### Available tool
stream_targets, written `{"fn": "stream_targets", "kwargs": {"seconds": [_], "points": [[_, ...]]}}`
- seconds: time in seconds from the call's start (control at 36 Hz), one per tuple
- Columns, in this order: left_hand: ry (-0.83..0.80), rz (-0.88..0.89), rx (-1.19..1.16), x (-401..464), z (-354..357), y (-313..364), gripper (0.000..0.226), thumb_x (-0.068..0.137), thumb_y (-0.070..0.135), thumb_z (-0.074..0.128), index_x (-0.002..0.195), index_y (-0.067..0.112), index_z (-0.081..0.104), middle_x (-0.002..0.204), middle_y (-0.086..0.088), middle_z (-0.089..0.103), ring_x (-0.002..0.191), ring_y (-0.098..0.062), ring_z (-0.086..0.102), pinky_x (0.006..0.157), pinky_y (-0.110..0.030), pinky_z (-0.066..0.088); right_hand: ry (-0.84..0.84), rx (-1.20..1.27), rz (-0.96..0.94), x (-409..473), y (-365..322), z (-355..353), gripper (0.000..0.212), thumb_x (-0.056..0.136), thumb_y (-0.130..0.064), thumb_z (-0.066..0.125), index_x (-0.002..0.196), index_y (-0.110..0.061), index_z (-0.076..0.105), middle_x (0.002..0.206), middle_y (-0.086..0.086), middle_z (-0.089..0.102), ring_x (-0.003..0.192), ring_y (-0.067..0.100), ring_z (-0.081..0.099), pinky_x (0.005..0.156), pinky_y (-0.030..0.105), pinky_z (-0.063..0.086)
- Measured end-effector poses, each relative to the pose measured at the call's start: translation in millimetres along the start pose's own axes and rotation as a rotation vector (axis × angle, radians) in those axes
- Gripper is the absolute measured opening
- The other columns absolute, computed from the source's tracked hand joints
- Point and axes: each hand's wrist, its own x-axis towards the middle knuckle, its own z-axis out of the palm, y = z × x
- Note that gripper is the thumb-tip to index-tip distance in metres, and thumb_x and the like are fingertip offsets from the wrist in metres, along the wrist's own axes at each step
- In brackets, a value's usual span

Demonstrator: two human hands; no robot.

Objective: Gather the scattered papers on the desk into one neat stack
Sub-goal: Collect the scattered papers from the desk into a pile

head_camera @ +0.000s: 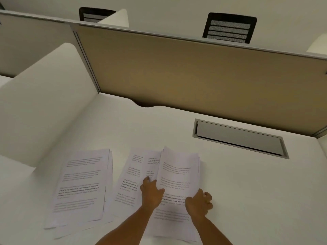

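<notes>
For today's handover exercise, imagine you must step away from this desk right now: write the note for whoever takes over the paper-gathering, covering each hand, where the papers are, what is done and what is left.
Left hand: resting on the middle sheets, fingers at the left edge of the right-hand pile.
Right hand: gripping that pile's right edge.
Papers: three groups on the desk. The left pile lies apart and untouched, its sheets slightly offset. The middle sheets are fanned, partly under the right-hand pile.
Done: some sheets are gathered in the right-hand pile.
Left: merge the middle sheets, fetch the left pile, square all edges into one stack.
</notes>
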Motion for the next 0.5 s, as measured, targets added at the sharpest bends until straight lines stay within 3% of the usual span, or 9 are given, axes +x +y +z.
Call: {"fn": "stream_targets", "kwargs": {"seconds": [0.11,0.17,0.25,0.31,0.36,0.42,0.5], "points": [[-0.022,0.012,-0.019,1.8,-1.0,-1.5,0.048,0.091,0.025,0.063,0.137,0.018,0.051,0.156,-0.013,0.021,0.140,-0.038,0.023,0.115,-0.045,0.028,-0.021,0.031,0.022,-1.1,-2.7,2.0,0.061,0.088,-0.008,0.058,0.145,-0.008,0.037,0.156,0.016,0.014,0.132,0.042,0.032,0.111,0.046,0.037],[-0.020,0.004,-0.040,3.1,-2.0,-1.2,0.047,0.090,0.024,0.064,0.135,0.014,0.053,0.153,-0.013,0.024,0.137,-0.037,0.027,0.113,-0.044,0.033,-0.040,0.077,0.015,-1.2,-3.0,1.5,0.060,0.088,-0.006,0.058,0.144,-0.004,0.037,0.155,0.017,0.016,0.127,0.041,0.042,0.108,0.048,0.042],[-0.041,0.004,-0.077,5.0,-3.2,-3.2,0.045,0.089,0.021,0.066,0.131,0.010,0.055,0.146,-0.013,0.035,0.131,-0.033,0.040,0.110,-0.040,0.042,-0.058,0.152,-0.002,0.6,-0.8,1.6,0.056,0.089,-0.003,0.056,0.142,-0.001,0.037,0.148,0.018,0.024,0.113,0.038,0.054,0.099,0.046,0.051],[-0.077,0.030,-0.145,5.7,-4.1,-4.1,0.041,0.087,0.016,0.066,0.127,0.009,0.060,0.137,-0.012,0.053,0.119,-0.027,0.056,0.103,-0.041,0.051,-0.063,0.206,-0.002,1.7,1.3,0.9,0.058,0.089,-0.001,0.053,0.143,-0.003,0.035,0.140,0.019,0.038,0.110,0.036,0.056,0.093,0.043,0.053],[-0.103,0.041,-0.193,4.9,-5.6,-4.4,0.038,0.087,0.015,0.065,0.125,0.011,0.062,0.127,-0.005,0.066,0.110,-0.023,0.064,0.097,-0.041,0.055,-0.077,0.311,-0.008,0.7,2.7,-2.2,0.059,0.087,0.005,0.049,0.142,-0.006,0.035,0.121,0.015,0.056,0.096,0.028,0.062,0.075,0.037,0.057],[-0.114,0.043,-0.203,4.3,-7.0,-6.3,0.039,0.088,0.019,0.064,0.126,0.015,0.061,0.124,0.001,0.067,0.111,-0.020,0.064,0.098,-0.039,0.054,-0.083,0.391,0.005,-2.3,1.9,-6.1,0.058,0.087,0.007,0.047,0.139,-0.013,0.032,0.109,0.009,0.061,0.081,0.019,0.061,0.059,0.028,0.051],[-0.124,0.085,-0.328,4.1,-7.7,-9.2,0.043,0.088,0.010,0.064,0.129,0.016,0.053,0.127,-0.003,0.065,0.104,-0.013,0.062,0.080,-0.014,0.054,-0.085,0.463,0.015,-5.9,-1.7,-10.5,0.065,0.089,0.006,0.049,0.143,-0.020,0.024,0.108,0.008,0.058,0.076,0.015,0.059,0.055,0.024,0.047]]}}
